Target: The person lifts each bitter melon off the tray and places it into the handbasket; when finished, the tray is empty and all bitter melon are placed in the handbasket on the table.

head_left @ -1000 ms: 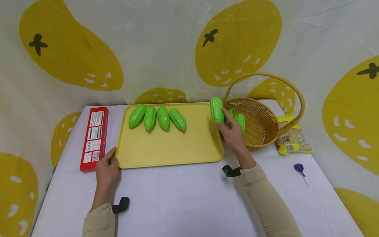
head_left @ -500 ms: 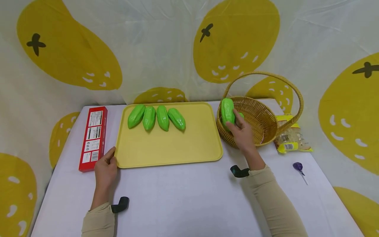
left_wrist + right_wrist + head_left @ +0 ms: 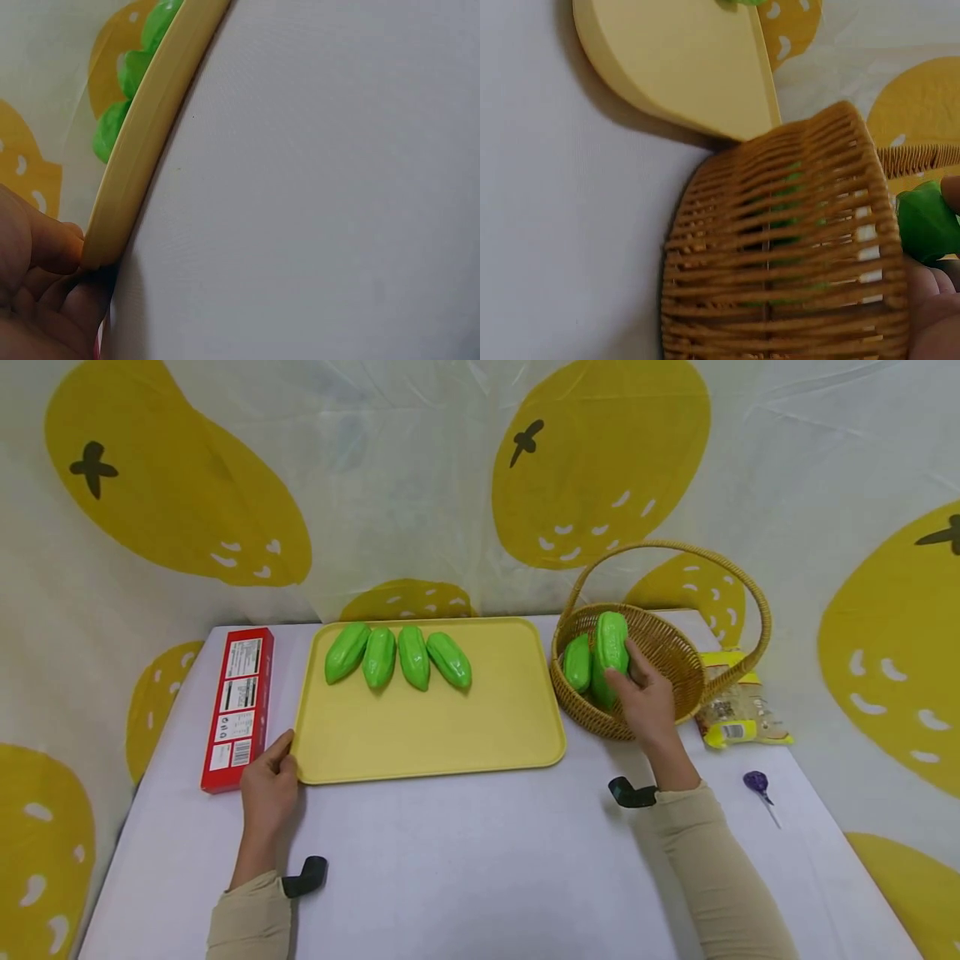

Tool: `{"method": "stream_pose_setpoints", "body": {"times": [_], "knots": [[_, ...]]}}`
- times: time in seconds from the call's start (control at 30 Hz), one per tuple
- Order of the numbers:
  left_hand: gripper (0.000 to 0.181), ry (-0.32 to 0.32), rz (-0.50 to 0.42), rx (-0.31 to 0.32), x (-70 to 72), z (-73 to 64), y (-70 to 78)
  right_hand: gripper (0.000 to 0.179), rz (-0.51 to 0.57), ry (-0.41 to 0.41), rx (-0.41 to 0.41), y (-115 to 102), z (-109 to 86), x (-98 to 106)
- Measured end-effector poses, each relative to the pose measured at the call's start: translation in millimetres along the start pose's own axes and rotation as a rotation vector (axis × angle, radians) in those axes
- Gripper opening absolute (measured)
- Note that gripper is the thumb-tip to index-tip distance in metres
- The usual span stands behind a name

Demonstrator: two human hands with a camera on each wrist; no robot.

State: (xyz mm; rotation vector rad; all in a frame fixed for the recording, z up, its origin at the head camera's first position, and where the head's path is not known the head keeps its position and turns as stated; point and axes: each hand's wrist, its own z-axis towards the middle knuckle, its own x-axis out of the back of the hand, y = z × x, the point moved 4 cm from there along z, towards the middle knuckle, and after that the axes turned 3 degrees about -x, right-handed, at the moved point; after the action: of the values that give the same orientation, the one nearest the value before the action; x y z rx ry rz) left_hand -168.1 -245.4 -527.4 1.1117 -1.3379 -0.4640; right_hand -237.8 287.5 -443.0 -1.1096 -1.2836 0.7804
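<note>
My right hand (image 3: 647, 697) holds a glossy green star fruit (image 3: 612, 639) between thumb and fingers, over the wicker basket (image 3: 596, 722). Inside the basket, another star fruit (image 3: 577, 663) lies at the left, and one more (image 3: 602, 687) is partly hidden beneath the held one. The right wrist view catches the held star fruit (image 3: 926, 221) just past the basket rim. On the yellow tray (image 3: 420, 735), several star fruits (image 3: 379, 658) form a row along the back left. My left hand (image 3: 268, 793) pinches the tray's front left corner, thumb against its edge (image 3: 120, 210) in the left wrist view.
A red box (image 3: 238, 710) lies left of the tray. Right of the basket is a yellow and clear packet (image 3: 738, 714), with a purple lollipop (image 3: 757, 783) in front of it. The basket's tall handle (image 3: 753, 593) arches above it. A fruit-print cloth (image 3: 405, 485) hangs behind the table.
My right hand has carried the star fruit rightward from the tray's right edge to over the basket, uncovering the star fruit at the basket's left. My left hand has stayed at the tray corner.
</note>
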Motion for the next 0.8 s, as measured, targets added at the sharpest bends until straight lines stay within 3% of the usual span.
{"method": "stream_pose_setpoints", "body": {"times": [0.43,0.8], "knots": [[0.048,-0.003,0.018,0.005,2.4,-1.2,2.3,0.07,-0.022,-0.004,-0.022,7,6.1,25],[0.047,-0.004,0.002,0.006,1.5,-1.5,2.7,0.071,-0.172,0.004,-0.076,12,12.4,32]]}}
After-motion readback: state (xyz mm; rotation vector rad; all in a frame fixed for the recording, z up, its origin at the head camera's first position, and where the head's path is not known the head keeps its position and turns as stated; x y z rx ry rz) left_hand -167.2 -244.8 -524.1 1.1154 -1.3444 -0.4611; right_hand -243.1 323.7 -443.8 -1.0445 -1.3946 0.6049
